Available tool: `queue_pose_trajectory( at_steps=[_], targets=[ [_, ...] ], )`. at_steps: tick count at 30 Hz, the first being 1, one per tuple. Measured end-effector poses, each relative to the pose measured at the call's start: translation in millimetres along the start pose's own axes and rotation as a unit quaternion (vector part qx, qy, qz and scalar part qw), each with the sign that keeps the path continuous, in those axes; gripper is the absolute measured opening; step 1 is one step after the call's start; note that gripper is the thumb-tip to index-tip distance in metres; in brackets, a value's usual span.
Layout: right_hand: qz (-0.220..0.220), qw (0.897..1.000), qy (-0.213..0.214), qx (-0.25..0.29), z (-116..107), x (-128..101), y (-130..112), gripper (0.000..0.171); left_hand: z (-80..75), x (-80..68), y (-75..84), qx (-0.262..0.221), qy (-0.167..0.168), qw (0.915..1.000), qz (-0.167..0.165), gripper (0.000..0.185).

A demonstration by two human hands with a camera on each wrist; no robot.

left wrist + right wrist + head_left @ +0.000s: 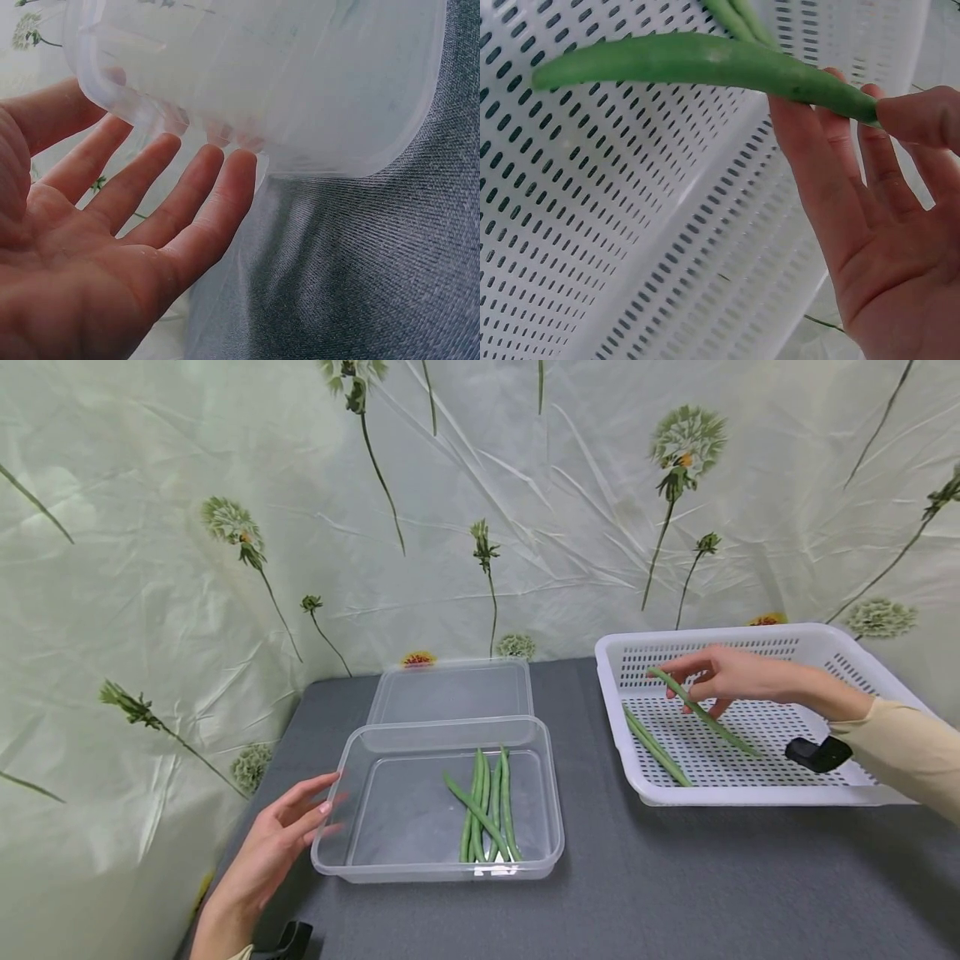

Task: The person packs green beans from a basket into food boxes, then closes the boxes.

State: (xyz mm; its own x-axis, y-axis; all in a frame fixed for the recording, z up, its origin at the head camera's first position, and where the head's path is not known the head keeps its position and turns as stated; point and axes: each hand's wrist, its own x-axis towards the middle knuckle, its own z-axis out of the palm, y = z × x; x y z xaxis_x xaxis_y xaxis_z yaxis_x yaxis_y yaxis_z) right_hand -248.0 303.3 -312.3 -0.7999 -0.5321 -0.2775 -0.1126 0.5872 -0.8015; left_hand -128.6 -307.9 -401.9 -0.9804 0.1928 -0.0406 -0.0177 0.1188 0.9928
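Note:
My right hand (720,675) pinches a long green bean (701,711) between thumb and fingers, lifted over the white perforated basket (825,647). In the right wrist view the same bean (697,64) crosses above the basket's holed floor (592,225), and my right hand (870,120) grips its end. A second bean (656,747) lies on the basket floor. My left hand (288,827) is flat, its fingers straight against the left wall of the clear plastic container (360,827), which holds several green beans (487,806). Seen from the left wrist, my left hand (180,187) touches the container's rim (150,105).
The container's clear lid (452,691) lies flat just behind it. Everything stands on a grey cloth tabletop (675,877). A floral backdrop sheet (225,527) hangs close behind and to the left. A black wrist strap (817,753) shows over the basket.

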Motion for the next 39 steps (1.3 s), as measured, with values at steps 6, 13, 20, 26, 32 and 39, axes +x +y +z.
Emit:
queue_pose_trajectory(
  at_steps=[6, 13, 20, 26, 32, 39],
  targets=[
    [-0.029, 0.999, 0.014, -0.004, 3, -5, -7, 0.057, -1.1, -0.8, 0.3, 0.0, -0.003, 1.0, 0.003, 0.046],
    [-0.06, 0.995, 0.079, 0.001, 11, -15, -24, 0.055, -2.3, -1.6, -0.3, 0.002, -0.006, 1.0, 0.0, 0.047],
    [-0.088, 0.989, 0.108, 0.041, 27, -21, -39, 0.059, -2.4, -2.0, -0.9, 0.002, -0.005, 1.0, -0.002, 0.047],
    [-0.124, 0.978, 0.152, 0.071, 48, -23, -48, 0.058, -2.3, -2.7, 0.3, 0.002, -0.005, 1.0, -0.002, 0.047],
    [-0.147, 0.969, 0.168, 0.109, 71, -21, -58, 0.058, -2.4, -3.5, 0.4, 0.001, -0.005, 1.0, -0.004, 0.047],
    [-0.144, 0.959, 0.178, 0.166, 96, -17, -73, 0.059, -1.2, -1.6, 0.3, 0.004, -0.005, 1.0, -0.003, 0.047]
  ],
)
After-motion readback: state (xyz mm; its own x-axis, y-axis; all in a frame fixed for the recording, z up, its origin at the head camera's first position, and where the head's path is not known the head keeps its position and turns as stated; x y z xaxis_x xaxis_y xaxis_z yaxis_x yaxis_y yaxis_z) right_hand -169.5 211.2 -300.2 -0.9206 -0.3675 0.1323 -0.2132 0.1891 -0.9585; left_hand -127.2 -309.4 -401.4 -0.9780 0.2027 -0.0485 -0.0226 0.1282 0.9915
